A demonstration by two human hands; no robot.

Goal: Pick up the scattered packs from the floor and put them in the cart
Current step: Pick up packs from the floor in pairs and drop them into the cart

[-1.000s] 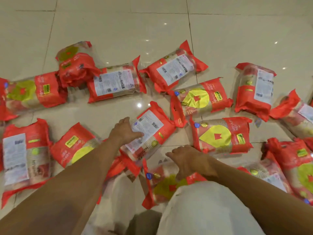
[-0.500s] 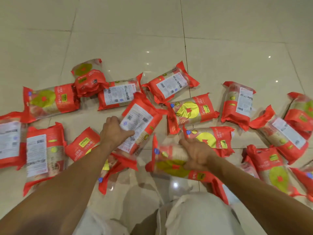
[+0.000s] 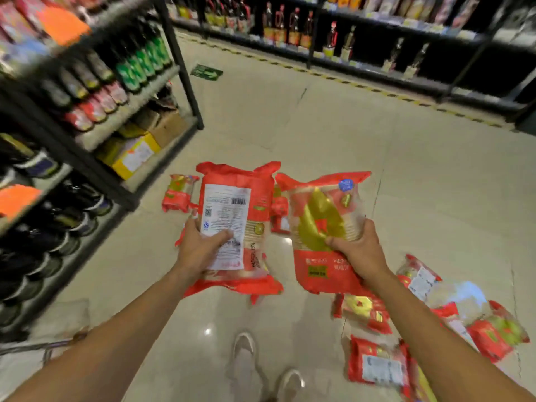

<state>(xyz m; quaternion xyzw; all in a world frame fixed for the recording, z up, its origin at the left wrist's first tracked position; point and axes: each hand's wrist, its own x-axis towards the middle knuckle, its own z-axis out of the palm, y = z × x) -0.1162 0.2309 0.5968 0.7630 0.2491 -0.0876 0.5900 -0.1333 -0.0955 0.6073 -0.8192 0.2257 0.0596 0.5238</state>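
Packs in my hands: two.
- My left hand (image 3: 200, 248) grips the white-label pack (image 3: 232, 204), with the thumb laid across the printed label and the fingers curled behind its left edge. The pack is upright and clear of the floor (image 3: 290, 126).
- My right hand (image 3: 359, 252) clasps the yellow-emblem pack (image 3: 322, 216) from its right side, thumb on the front. This pack is also upright and off the floor, just beside the first.

Packs on the floor: at least six; blur prevents an exact total.
- One far pack (image 3: 178, 192) lies beyond my left hand.
- One middle pack (image 3: 279, 210) shows in the gap between the two held packs.
- A right-hand cluster (image 3: 377, 364) of at least four lies below and beside my right forearm.

Shoes (image 3: 245, 346): two, pale, at the bottom of the view.

Shelving: two units.
- The left shelf unit (image 3: 87, 134) is stocked with bottles. At least two cardboard boxes (image 3: 130, 155) sit on its lowest level.
- The far shelf unit (image 3: 377, 53) is lined with bottles.

Green floor sticker (image 3: 206, 72): one.

Changes:
- A second ago I was looking straight down, with my hands just reaching these two packs as they lay flat among more than a dozen others.
- Half a second ago each hand had its pack barely lifted.
- Now both packs are raised upright, my gaze runs along the aisle, and the shelves have come into view.
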